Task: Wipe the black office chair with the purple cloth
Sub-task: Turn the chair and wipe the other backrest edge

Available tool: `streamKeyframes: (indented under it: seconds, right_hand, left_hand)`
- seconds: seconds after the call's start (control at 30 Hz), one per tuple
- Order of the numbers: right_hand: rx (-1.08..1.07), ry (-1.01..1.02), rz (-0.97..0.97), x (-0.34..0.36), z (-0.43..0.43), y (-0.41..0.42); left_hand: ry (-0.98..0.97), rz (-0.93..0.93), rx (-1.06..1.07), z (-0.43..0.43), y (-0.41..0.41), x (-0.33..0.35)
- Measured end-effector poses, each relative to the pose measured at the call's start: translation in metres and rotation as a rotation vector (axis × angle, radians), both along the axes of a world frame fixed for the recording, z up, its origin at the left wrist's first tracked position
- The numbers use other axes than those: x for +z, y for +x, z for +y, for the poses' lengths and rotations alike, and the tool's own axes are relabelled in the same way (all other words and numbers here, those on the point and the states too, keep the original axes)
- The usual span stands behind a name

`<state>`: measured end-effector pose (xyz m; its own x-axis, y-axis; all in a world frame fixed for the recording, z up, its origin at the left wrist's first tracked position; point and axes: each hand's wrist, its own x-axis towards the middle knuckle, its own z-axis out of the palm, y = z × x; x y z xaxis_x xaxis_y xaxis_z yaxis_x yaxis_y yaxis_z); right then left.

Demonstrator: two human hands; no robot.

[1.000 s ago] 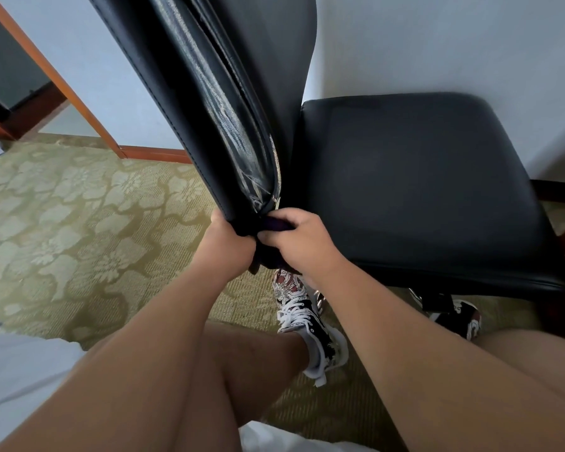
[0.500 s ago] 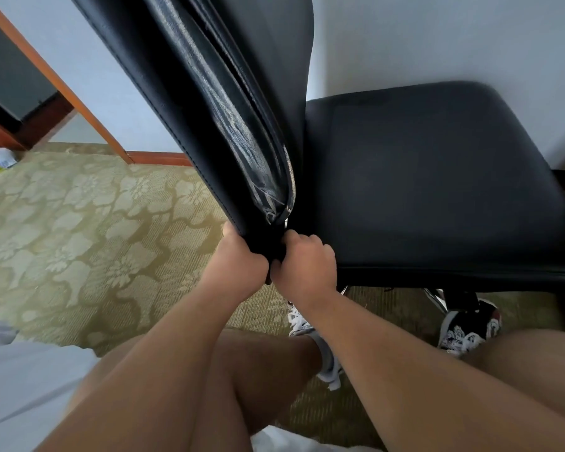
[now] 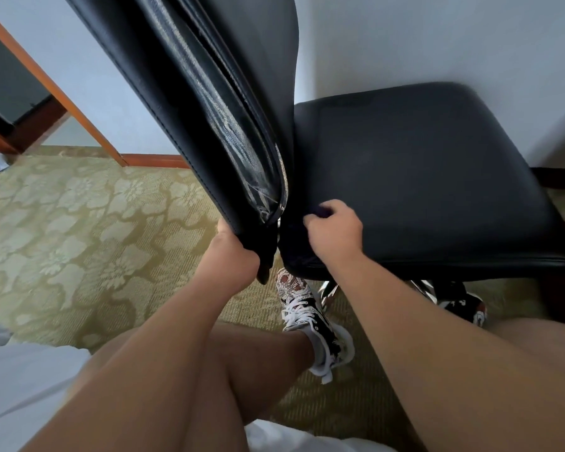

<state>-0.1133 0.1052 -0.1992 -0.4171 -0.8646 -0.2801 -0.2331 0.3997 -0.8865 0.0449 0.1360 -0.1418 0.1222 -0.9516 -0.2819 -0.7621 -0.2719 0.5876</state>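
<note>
Left hand [image 3: 232,256] grips lower edge of chair [image 3: 183,93] back, fingers wrapped round it. Right hand [image 3: 335,231], fingers curled, pinches cloth [image 3: 320,211] against chair seat's rear corner. Cloth bunched under fingers and palm, mostly hidden.

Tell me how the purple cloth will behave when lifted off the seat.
Probably floppy: the purple cloth drapes over the seat edge below the right hand. Likely light: curled fingers alone bunch it. It may slide on the smooth seat.
</note>
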Motion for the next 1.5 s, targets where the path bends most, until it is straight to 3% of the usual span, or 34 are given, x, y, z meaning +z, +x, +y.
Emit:
streamKeyframes:
  seconds: [0.13,0.27,0.37,0.47,0.57,0.63,0.73,0.87,0.93,1.0,1.1,1.2,1.27,1.5]
  right_hand:
    - [0.318,-0.045,0.3,-0.005,0.026,0.028]
    - [0.419,-0.121,0.333,-0.013,0.044,0.045]
    - [0.416,-0.141,0.16,-0.016,0.05,0.048]
    - [0.215,-0.223,-0.164,-0.006,0.044,0.052]
    - [0.137,-0.295,-0.267,-0.002,0.038,0.055]
    - [0.188,-0.318,-0.184,-0.007,0.039,0.056]
    - [0.302,-0.301,0.167,-0.015,0.035,0.054]
    - [0.437,-0.103,0.41,-0.019,0.032,0.05]
    - [0.409,-0.076,0.336,-0.022,0.034,0.05]
    - [0.313,-0.087,0.137,-0.021,0.033,0.049]
    - [0.201,-0.194,-0.125,-0.008,0.031,0.05]
    - [0.12,-0.299,-0.243,0.003,0.028,0.053]
    - [0.114,-0.301,-0.24,0.004,0.028,0.055]
    - [0.258,-0.172,0.049,-0.006,0.023,0.057]
  left_hand:
    - [0.0,0.002,0.003,-0.002,0.001,-0.001]
    - [0.011,-0.002,0.015,-0.004,0.002,-0.003]
    - [0.012,-0.01,0.019,-0.005,0.002,-0.003]
    - [-0.001,-0.005,0.018,-0.005,0.002,-0.004]
    - [-0.018,0.006,-0.001,-0.004,0.003,-0.005]
    - [-0.019,0.011,0.001,-0.003,0.003,-0.006]
    - [-0.012,-0.001,0.016,-0.002,0.002,-0.006]
    - [-0.007,0.005,0.012,-0.002,0.002,-0.006]
    - [-0.004,0.011,0.009,-0.002,0.003,-0.007]
    - [-0.003,0.023,0.01,-0.003,0.004,-0.007]
    - [-0.009,0.037,0.018,-0.006,0.003,-0.007]
    - [-0.031,0.038,0.034,-0.008,0.003,-0.005]
    - [-0.037,0.05,0.033,-0.007,0.003,-0.005]
    - [-0.035,0.064,0.033,-0.007,0.005,-0.007]
